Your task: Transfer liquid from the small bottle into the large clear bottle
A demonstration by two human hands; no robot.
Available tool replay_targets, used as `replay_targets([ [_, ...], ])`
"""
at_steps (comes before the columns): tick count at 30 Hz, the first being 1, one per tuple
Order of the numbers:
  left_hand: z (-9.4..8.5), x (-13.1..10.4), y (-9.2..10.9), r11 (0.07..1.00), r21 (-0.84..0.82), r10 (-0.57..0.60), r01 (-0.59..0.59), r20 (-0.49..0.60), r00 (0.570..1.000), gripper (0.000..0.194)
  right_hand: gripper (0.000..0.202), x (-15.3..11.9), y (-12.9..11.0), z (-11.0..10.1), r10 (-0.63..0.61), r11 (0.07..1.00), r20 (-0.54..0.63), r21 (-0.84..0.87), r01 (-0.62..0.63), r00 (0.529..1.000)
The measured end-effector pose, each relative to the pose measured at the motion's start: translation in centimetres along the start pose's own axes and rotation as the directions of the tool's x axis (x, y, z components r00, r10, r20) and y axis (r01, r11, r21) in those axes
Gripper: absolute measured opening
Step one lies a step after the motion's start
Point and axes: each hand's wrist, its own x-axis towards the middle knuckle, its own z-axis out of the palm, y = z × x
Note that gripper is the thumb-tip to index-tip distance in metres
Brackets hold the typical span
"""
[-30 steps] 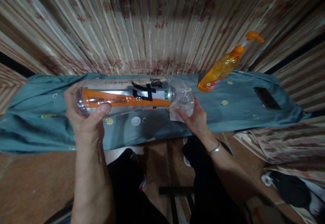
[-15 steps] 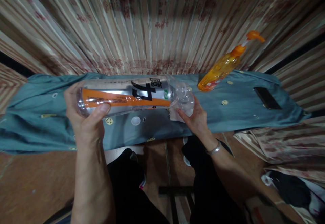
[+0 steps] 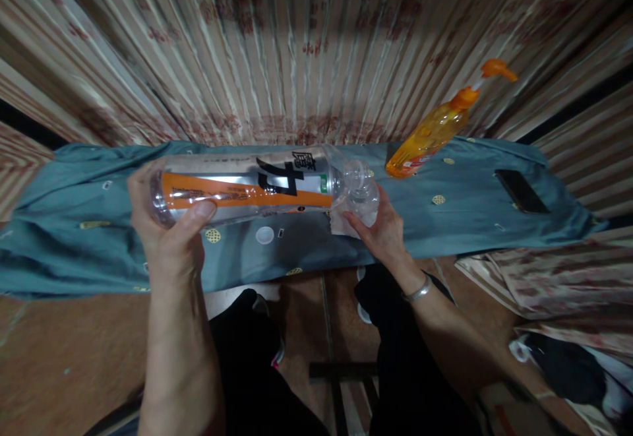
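Observation:
My left hand (image 3: 173,208) is wrapped round the base end of a large clear plastic bottle (image 3: 247,185) with a silver and orange label. The bottle lies sideways in the air, its neck pointing right. At that neck, my right hand (image 3: 383,225) is closed on a small clear plastic container (image 3: 363,198), whose exact kind I cannot make out. A pale, paper-like patch (image 3: 342,221) shows beside my right thumb. The bottle's mouth and the container overlap, so whether they touch is unclear.
A pump bottle (image 3: 428,139) of orange liquid stands at the back right of the cloth-covered table (image 3: 459,215). Farther right lies a dark phone (image 3: 521,190). A white disc (image 3: 265,235) shows on the cloth. Curtains (image 3: 297,60) hang behind.

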Motion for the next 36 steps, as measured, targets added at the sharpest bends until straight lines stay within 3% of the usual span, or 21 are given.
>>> replay_targets([
  [5, 0.01, -0.03, -0.05, 1.000, 0.018, 0.003, -0.003, 0.001, 1.000, 0.078, 0.083, 0.02, -0.02, -0.03, -0.004, 1.000, 0.005, 0.002, 0.004, 1.000],
  [11, 0.01, -0.06, 0.03, 0.996, -0.080, -0.039, 0.037, -0.027, 0.999, 0.079, 0.084, -0.03, 0.06, 0.06, 0.004, 1.000, 0.000, 0.001, -0.004, 1.000],
  [24, 0.20, 0.14, 0.40, 0.997, -0.029, -0.078, 0.076, -0.054, 0.996, 0.086, 0.083, -0.01, 0.06, 0.05, 0.017, 1.000, 0.028, 0.010, -0.017, 0.999],
  [36, 0.28, 0.15, 0.88, 0.986, -0.137, -0.099, 0.090, -0.056, 0.994, 0.076, 0.084, -0.02, -0.20, -0.07, 0.015, 1.000, 0.031, 0.000, -0.015, 0.999],
])
